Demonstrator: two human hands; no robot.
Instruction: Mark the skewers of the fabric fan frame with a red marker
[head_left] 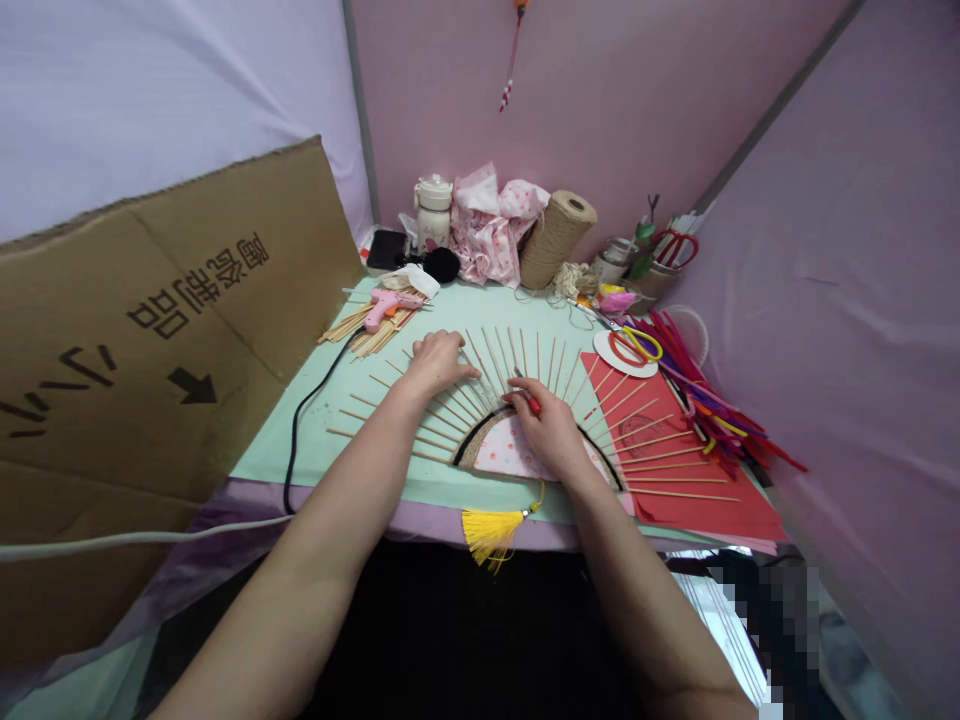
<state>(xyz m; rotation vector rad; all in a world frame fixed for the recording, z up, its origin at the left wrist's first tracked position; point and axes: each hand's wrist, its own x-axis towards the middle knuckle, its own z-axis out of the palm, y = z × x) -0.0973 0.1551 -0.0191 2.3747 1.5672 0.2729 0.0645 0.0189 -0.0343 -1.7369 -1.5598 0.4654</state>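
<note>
A half-round fan frame lies on the table, with thin wooden sticks (559, 365) spreading out from it. Its base is a half disc of white fabric with small coloured prints (506, 447), edged in twine and a black strip (472, 437). A yellow tassel (493, 532) hangs from the base over the table edge. My left hand (439, 362) rests over the upper-left sticks, thumb and fingers apart. Closed around a slim red pen-like tool (534, 404), my right hand (551, 425) is at the top of the base; its fingers partly hide the tool.
A pink glue gun (386, 308) lies on loose sticks at the left, its black cord running forward. A cardboard sheet (187, 330) stands on the left. Twine (559, 240), a bottle (433, 215), scissors (634, 346), red paper (675, 500) and pipe cleaners (720, 405) lie around.
</note>
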